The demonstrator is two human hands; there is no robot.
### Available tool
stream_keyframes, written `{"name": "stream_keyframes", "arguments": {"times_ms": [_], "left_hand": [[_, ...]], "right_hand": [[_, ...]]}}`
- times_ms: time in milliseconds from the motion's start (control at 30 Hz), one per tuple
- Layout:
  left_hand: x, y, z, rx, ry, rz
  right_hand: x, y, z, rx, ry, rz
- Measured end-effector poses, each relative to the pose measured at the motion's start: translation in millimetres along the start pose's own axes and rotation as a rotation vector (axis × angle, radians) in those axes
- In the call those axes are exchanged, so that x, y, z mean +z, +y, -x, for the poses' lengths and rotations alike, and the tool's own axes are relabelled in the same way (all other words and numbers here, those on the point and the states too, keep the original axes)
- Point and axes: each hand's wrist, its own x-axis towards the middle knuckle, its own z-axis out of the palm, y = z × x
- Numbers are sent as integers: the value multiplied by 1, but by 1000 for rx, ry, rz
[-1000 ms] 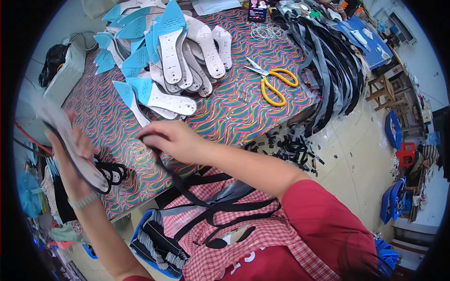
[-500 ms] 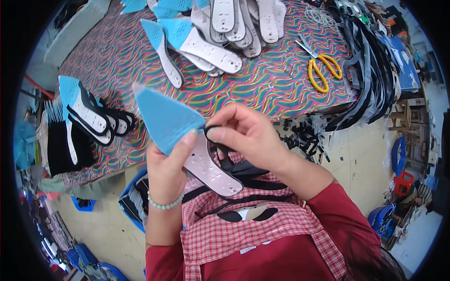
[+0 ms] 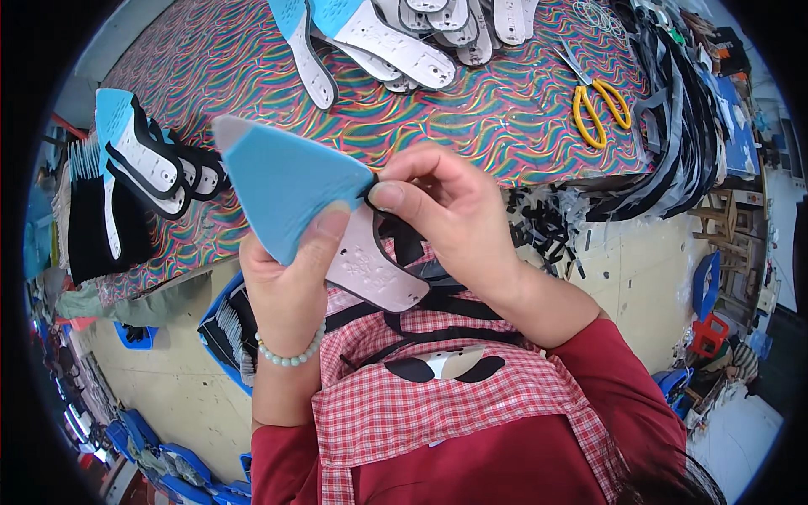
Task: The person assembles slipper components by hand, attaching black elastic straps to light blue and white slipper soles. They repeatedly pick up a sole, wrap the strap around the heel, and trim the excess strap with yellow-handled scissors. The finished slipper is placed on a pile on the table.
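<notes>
Between my hands is a flat panel with a blue triangular part (image 3: 290,181) and a pale, rounded tongue edged in black (image 3: 374,265). My left hand (image 3: 290,282) grips its lower left side, the thumb pressed flat over the blue part near the pale tongue. At the blue part's right corner, my right hand (image 3: 450,215) pinches a narrow black strip (image 3: 370,192) between thumb and forefinger. The strip's other end is hard to make out below my fingers. The panel is held tilted above my lap, in front of the table's near edge.
Similar panels (image 3: 396,50) lie heaped at the table's far side, with another bunch (image 3: 151,160) at the left. Yellow-handled scissors (image 3: 599,109) rest at the right. Long black strips (image 3: 673,151) hang over the table's right end, and black scraps (image 3: 547,227) lie beneath.
Both hands and the panel have shifted slightly up and left in the picture. The table and its things have also shifted in view. My grips stay the same.
</notes>
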Motion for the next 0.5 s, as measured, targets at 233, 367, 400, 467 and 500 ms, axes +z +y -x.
{"name": "stream_keyframes", "arguments": {"times_ms": [233,367,400,467,500], "left_hand": [[9,14,-30,185,-253,-215],[7,21,-30,199,-313,22],[7,24,-27,206,-336,25],[4,25,-18,217,-329,30],[3,24,-15,230,-307,35]], "right_hand": [[-14,-21,-16,-234,-398,448],[5,-21,-1,134,-282,-20],[7,-15,2,57,-220,-54],[4,-18,9,-8,-153,-60],[1,-17,10,-110,-164,66]]}}
